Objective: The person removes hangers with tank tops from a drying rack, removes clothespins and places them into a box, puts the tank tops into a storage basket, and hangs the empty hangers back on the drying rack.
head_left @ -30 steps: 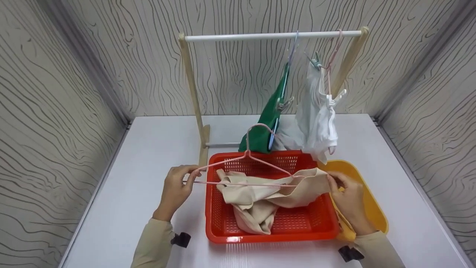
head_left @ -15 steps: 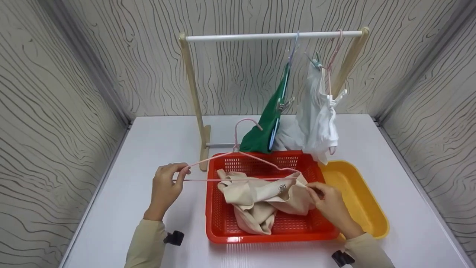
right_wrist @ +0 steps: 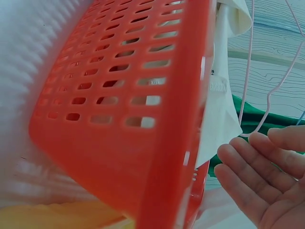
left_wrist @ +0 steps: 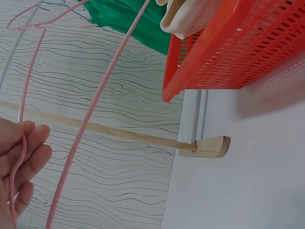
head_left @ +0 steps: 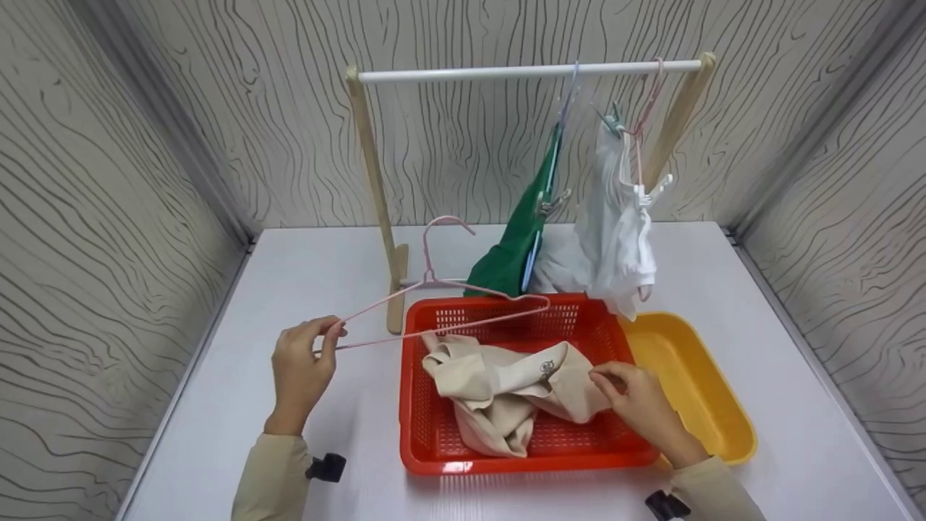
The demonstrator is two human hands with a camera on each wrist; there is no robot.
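My left hand point(head_left: 304, 365) pinches the left end of a pink clothes hanger point(head_left: 428, 278), as the left wrist view also shows. The hanger is tilted above the red basket point(head_left: 528, 463), hook upward, its bare right end apart from the fabric. Inside the basket a beige garment point(head_left: 499, 391) lies crumpled, a small dark print on its pale band. Beside the garment's right edge is my right hand point(head_left: 640, 401). In the right wrist view the fingers point(right_wrist: 257, 176) look loosely extended, with a gap to the thumb and no cloth gripped.
Behind the basket stands a wooden rack with a white rail point(head_left: 463, 74). From it hang a green garment point(head_left: 517, 239) and a white garment point(head_left: 615, 224) on hangers, with clothespins attached. A yellow tub point(head_left: 705, 391) sits right of the basket, partly behind it.
My left hand has moved left, drawing the hanger up and left, clear of the beige garment. My right hand has moved left and let go of the garment's edge, which has dropped into the basket.
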